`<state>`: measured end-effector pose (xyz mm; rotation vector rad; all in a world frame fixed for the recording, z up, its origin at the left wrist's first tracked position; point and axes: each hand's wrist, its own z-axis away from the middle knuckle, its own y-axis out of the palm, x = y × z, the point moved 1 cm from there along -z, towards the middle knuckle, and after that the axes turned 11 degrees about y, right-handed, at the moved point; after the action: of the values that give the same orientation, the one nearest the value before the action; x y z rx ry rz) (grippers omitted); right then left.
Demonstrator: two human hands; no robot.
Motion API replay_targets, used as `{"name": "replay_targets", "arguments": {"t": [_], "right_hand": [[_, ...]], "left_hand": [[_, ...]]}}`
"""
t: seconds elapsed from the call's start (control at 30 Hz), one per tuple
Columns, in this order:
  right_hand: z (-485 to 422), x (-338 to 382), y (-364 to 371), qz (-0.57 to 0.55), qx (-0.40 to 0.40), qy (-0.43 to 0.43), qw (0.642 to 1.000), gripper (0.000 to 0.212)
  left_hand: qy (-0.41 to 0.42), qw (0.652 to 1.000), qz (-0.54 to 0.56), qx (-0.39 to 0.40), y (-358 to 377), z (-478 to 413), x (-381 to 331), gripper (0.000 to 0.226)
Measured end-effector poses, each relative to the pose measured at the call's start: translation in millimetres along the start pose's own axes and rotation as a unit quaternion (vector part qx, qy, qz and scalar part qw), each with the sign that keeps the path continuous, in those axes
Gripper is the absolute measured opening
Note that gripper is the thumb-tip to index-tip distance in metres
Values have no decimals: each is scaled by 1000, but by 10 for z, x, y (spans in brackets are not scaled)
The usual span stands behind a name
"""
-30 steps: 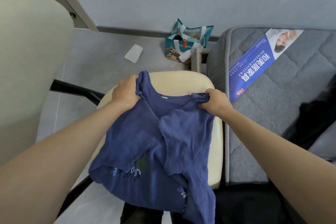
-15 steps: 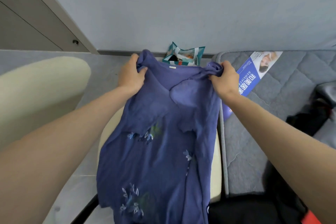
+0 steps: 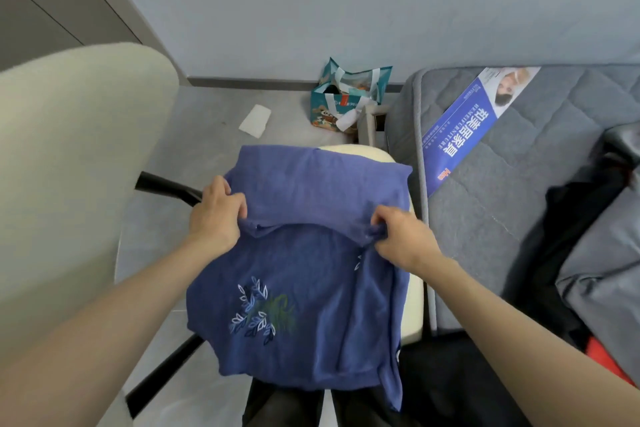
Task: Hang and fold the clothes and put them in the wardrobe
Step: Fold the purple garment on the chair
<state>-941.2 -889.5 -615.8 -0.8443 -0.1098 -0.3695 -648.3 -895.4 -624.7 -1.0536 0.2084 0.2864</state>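
The blue embroidered shirt [image 3: 304, 274] is lying across the cream chair seat [image 3: 415, 308], with its far part doubled over. The left hand [image 3: 216, 215] is gripping the fold's left end, while the right hand [image 3: 401, 236] is pinching bunched cloth at its right end. A grey mattress [image 3: 502, 211] is lying just right of the seat.

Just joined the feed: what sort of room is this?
Probably a bedroom: a grey quilted mattress with dark clothes on it, and a blue top spread over a cream chair seat.
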Motion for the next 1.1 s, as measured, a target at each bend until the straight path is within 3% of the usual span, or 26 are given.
{"name": "replay_targets", "arguments": {"t": [0.07,0.1,0.27,0.37,0.57,0.67,0.77,1.0,1.1], "right_hand": [[90,-82,133,76,99,16,992,32],[118,-89,156,90,109,25,990,35],[80,52,22,-4,-59,52,997,27],[-84,131,-100,-46,-120,33,991,31],[-485,294,-169,-34,-100,3,994,53],[-677,324,-143,31,-81,4,996,60],[-824,310,-126,145,-91,31,985,53],[-898,307,-268,225,-108,34,968,31],[-906,358,-457,227,-161,27,960,36]], "left_hand": [[-22,998,-40,45,86,75,35,24],[-22,997,-55,48,103,93,25,25],[46,997,-52,-19,130,-55,-155,25],[89,995,-28,-41,124,-291,-270,39],[155,986,-56,6,93,-792,-366,71],[168,979,-102,45,89,-1022,-349,81],[172,970,-151,85,157,-1165,-321,72],[183,961,-207,8,38,-1166,-213,23],[173,961,-213,-30,-90,-1155,-223,25]]}}
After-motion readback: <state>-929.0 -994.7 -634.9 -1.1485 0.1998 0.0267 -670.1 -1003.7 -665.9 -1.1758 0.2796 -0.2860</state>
